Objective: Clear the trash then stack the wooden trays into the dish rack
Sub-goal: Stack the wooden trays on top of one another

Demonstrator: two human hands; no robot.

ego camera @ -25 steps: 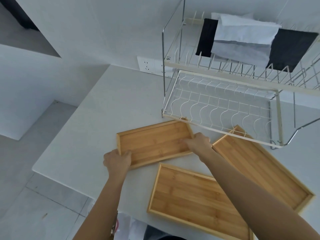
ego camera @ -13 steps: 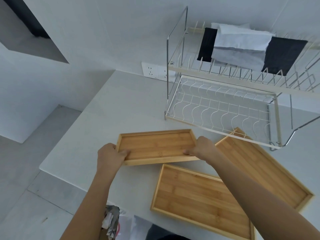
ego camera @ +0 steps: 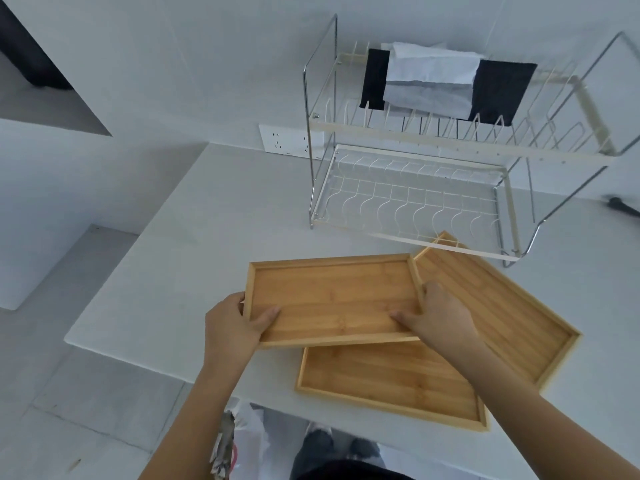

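I hold a wooden tray (ego camera: 332,292) off the white table (ego camera: 194,258), tilted toward me. My left hand (ego camera: 232,327) grips its left end and my right hand (ego camera: 440,317) grips its right end, thumbs inside the rim. A second wooden tray (ego camera: 391,379) lies flat near the table's front edge, partly under the held one. A third wooden tray (ego camera: 502,306) lies at an angle to the right, its far corner under the dish rack (ego camera: 415,199). The two-tier wire rack stands at the back right with an empty lower shelf.
Black and white cloths (ego camera: 436,81) hang over the rack's upper tier. A wall socket (ego camera: 287,142) sits left of the rack. Below the table's front edge, a white plastic bag with trash (ego camera: 239,441) stands on the floor beside my legs.
Both hands have lifted the left tray off the table and brought it toward me, so it now overlaps the front tray. The other two trays have stayed put.
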